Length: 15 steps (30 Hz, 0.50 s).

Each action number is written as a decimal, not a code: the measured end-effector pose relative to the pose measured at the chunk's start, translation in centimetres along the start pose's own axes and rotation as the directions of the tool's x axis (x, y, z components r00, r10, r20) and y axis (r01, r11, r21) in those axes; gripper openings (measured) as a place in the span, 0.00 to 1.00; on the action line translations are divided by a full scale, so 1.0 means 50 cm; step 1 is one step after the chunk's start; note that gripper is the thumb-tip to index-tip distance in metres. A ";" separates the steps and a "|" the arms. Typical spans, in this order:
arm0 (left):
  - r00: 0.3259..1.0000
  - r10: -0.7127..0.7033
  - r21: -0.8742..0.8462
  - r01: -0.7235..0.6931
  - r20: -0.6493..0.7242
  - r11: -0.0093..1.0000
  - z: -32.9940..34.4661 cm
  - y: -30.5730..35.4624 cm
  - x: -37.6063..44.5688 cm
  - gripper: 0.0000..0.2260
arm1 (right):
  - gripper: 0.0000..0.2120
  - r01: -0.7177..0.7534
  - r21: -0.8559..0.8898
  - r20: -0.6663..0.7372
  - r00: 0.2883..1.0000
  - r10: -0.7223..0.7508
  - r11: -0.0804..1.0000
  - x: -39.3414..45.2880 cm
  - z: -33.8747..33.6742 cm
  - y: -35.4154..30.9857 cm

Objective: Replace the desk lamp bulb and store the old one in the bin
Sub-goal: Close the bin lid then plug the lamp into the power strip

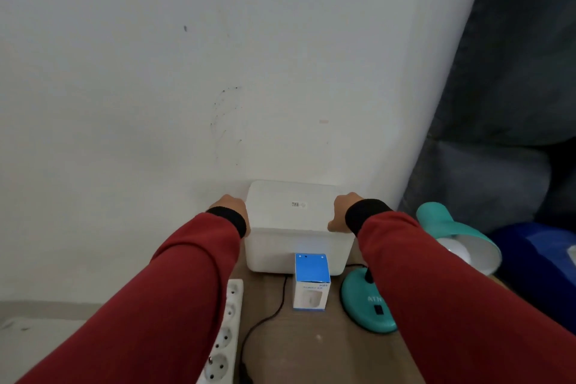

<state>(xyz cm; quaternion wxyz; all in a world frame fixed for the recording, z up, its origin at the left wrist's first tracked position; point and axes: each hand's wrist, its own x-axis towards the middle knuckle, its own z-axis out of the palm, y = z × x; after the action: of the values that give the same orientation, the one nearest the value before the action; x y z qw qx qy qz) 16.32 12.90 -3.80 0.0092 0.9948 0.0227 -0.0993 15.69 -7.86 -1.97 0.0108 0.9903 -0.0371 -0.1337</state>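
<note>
A white lidded bin (280, 251) stands against the wall at the back of the wooden table. My left hand (232, 206) grips the lid's left edge and my right hand (341, 212) grips its right edge; the white lid (293, 206) lies on the bin. A blue and white bulb box (311, 282) stands upright just in front of the bin. To the right is a teal desk lamp (367, 305), its shade (461, 237) tilted toward me with a white bulb (452, 243) showing inside.
A white power strip (223, 337) lies along the table's left side. The lamp's black cable (265, 318) runs across the table (311, 349) from the bin's foot. Dark blue fabric (498, 134) fills the right side, beyond the lamp.
</note>
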 end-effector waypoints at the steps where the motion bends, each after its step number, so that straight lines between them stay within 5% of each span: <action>1: 1.000 -0.007 -0.007 0.007 -0.010 1.000 -0.002 -0.006 -0.016 0.12 | 0.16 0.008 0.006 -0.002 1.000 -0.008 1.000 -0.013 0.000 -0.006; 15: 0.996 -0.083 -0.147 0.077 -0.032 0.986 0.097 -0.120 -0.214 0.14 | 0.19 0.217 0.172 -0.054 0.976 -0.210 0.961 -0.185 0.165 -0.128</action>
<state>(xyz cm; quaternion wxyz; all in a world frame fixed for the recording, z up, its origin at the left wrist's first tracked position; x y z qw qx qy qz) 4.58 18.34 -6.50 0.0772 0.9914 0.0699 -0.0787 5.06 -0.88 -7.66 -0.0910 0.9877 0.0584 -0.1128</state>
